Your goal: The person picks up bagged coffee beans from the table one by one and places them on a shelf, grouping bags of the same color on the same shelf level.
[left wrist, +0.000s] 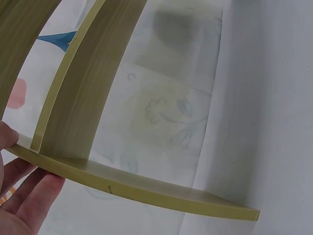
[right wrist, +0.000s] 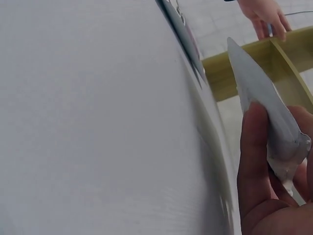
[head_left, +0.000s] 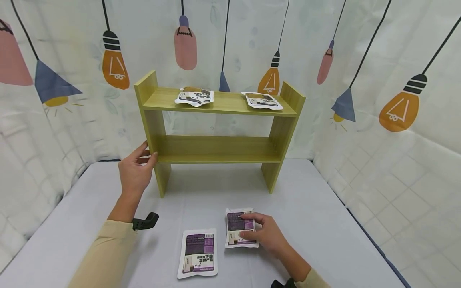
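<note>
My left hand (head_left: 137,170) grips the left side panel of a small yellow-green wooden shelf (head_left: 219,150), level with its lower board. Seen from the left wrist, the thumb and fingers (left wrist: 41,198) lie on opposite sides of the panel's edge. My right hand (head_left: 268,234) pinches a white pouch (head_left: 235,230) with a purple label between thumb and fingers; the right wrist view shows this pouch (right wrist: 266,103) edge-on, raised off the table. A second purple-labelled pouch (head_left: 198,254) lies flat on the table to its left.
On the shelf's top board lie two more white pouches, one at left (head_left: 195,97) and one at right (head_left: 262,101). The shelf stands on a white-covered table (head_left: 306,208). Behind and at the sides hangs a curtain (head_left: 144,24) printed with lamps.
</note>
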Tool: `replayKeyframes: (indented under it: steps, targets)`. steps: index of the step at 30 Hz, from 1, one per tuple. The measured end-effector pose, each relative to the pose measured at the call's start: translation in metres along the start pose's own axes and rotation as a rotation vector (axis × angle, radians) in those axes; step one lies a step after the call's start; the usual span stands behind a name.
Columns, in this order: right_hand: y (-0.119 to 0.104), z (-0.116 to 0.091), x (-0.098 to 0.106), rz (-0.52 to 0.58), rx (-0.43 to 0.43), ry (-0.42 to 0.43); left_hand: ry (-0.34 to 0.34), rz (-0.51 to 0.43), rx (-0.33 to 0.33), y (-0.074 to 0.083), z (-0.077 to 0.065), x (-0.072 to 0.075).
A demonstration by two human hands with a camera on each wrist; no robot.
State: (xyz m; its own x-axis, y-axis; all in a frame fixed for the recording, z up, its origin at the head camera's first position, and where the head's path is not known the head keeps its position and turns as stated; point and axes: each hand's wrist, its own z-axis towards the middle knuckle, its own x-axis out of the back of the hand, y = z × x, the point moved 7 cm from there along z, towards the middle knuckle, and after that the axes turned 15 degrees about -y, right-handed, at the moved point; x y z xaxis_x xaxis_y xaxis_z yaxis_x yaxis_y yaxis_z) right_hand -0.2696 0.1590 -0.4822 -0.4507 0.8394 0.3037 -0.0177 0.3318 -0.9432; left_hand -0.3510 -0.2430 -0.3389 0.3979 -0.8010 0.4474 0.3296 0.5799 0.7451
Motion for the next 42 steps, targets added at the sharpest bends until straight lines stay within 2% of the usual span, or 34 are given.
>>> replayKeyframes:
  steps: [10, 30, 42]
  targets:
    - [-0.006, 0.005, 0.006, 0.122, 0.022, -0.018, 0.005, -0.004, -0.006, -0.001, 0.000, 0.000]
    - [-0.018, 0.013, 0.030, 0.135, -0.018, 0.045, 0.000, -0.010, 0.008, -0.002, 0.000, 0.000]
    - [-0.028, 0.013, 0.037, 0.145, -0.006, 0.052, 0.007, -0.022, -0.015, 0.001, -0.001, 0.000]
